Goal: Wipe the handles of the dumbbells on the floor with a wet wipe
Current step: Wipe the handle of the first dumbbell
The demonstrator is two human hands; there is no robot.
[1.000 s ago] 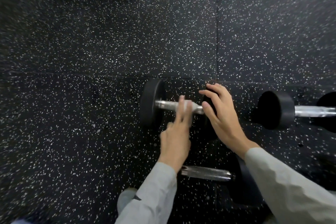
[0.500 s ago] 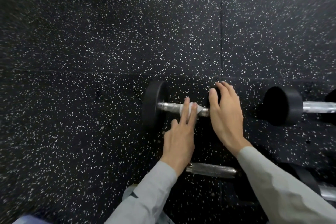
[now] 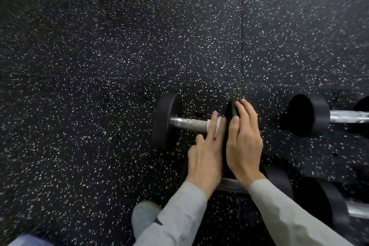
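So the dumbbell being worked on lies on the speckled black rubber floor, roughly mid-floor just below a seam between mats. It's got round black rubber heads and a silver metal handle that looks knurled in the middle and smooth near the left head. The left head is in plain sight; the right head is mostly hidden behind the hands, with only a dark sliver of its rim showing.

The wet wipe is a small white scrap, bunched up at the right end of the handle, right up against that hidden head. The left hand has its index and middle fingers stretched out straight, pressing the wipe onto the bar, not curled round anything. The right hand lies flat over the right head, fingers straight and together, thumb alongside, just resting on it.

Count-wise: I can make out four dumbbells total. One under the hands, a second dumbbell off toward the right edge of the floor with a shiny bar running out of view, a third dumbbell nearer the person with its handle passing behind both wrists, and a fourth dumbbell in the bottom right corner, partly cut off. One wipe, two hands, both in pale grey sleeves.
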